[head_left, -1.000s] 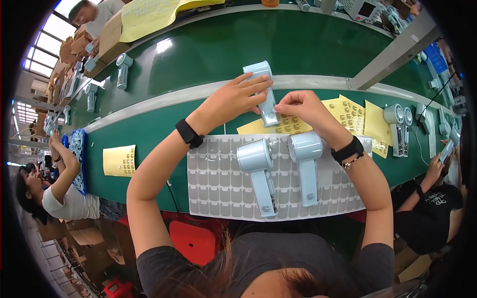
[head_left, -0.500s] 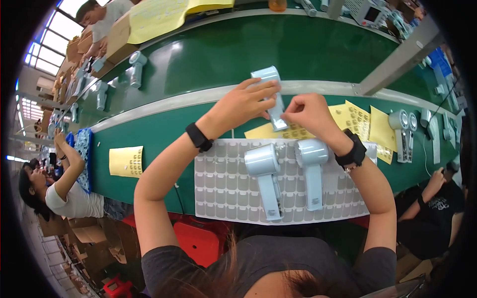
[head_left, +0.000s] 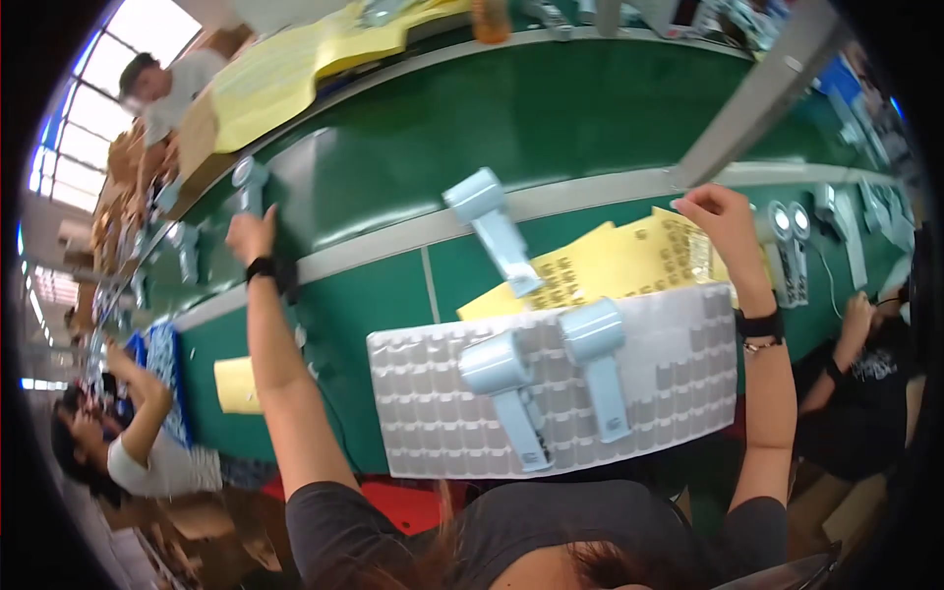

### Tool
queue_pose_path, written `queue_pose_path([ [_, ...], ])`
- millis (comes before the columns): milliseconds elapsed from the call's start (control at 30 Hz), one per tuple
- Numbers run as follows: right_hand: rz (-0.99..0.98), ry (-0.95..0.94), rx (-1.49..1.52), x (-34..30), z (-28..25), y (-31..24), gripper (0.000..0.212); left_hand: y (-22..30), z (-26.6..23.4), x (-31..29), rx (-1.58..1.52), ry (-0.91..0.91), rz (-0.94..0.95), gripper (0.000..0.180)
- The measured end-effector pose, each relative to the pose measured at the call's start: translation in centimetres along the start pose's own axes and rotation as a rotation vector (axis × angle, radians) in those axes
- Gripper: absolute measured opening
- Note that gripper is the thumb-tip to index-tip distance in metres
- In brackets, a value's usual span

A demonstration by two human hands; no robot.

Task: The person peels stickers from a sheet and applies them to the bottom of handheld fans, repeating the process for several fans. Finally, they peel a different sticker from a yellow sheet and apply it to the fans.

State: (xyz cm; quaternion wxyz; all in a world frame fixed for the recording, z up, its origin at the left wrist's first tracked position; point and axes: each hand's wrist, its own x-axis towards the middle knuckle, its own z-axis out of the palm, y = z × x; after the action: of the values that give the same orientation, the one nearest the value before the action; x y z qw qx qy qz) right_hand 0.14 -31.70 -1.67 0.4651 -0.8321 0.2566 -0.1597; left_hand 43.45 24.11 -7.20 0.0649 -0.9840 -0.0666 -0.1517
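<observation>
My left hand (head_left: 253, 239) stretches out to the far left, its fingers around the lower handle of a light blue handheld fan (head_left: 250, 177) on the green belt. My right hand (head_left: 726, 224) is raised above the yellow sticker sheets (head_left: 624, 264), thumb and index finger pinched; anything between them is too small to make out. Between my hands, another light blue handheld fan (head_left: 495, 231) lies tilted across the metal rail, its handle end on the sheets. Two more fans, one on the left (head_left: 499, 379) and one on the right (head_left: 598, 354), lie on a white pocketed tray (head_left: 423, 403) near me.
Another fan (head_left: 185, 253) lies farther left on the belt (head_left: 393, 147). A slanted metal post (head_left: 757, 98) rises at the right, past the rail (head_left: 354, 251). Several fans (head_left: 790, 246) lie at the right. Co-workers sit on both sides. A small yellow sheet (head_left: 234, 385) lies left.
My left hand has let go of the middle fan and moved far left to one on the belt. My right hand has drawn away to the right. The view has tilted.
</observation>
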Motion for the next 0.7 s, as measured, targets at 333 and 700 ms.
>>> queue_pose_path([
  [333,0.033,-0.095,0.001,-1.2,1.0,1.1,0.015,3.9,-10.0,-11.1,-0.338,0.312,0.528,0.04],
  [700,-0.063,-0.084,-0.218,-0.2,3.1,1.6,0.015,7.5,-15.2,-25.6,-0.386,0.159,1.263,0.023],
])
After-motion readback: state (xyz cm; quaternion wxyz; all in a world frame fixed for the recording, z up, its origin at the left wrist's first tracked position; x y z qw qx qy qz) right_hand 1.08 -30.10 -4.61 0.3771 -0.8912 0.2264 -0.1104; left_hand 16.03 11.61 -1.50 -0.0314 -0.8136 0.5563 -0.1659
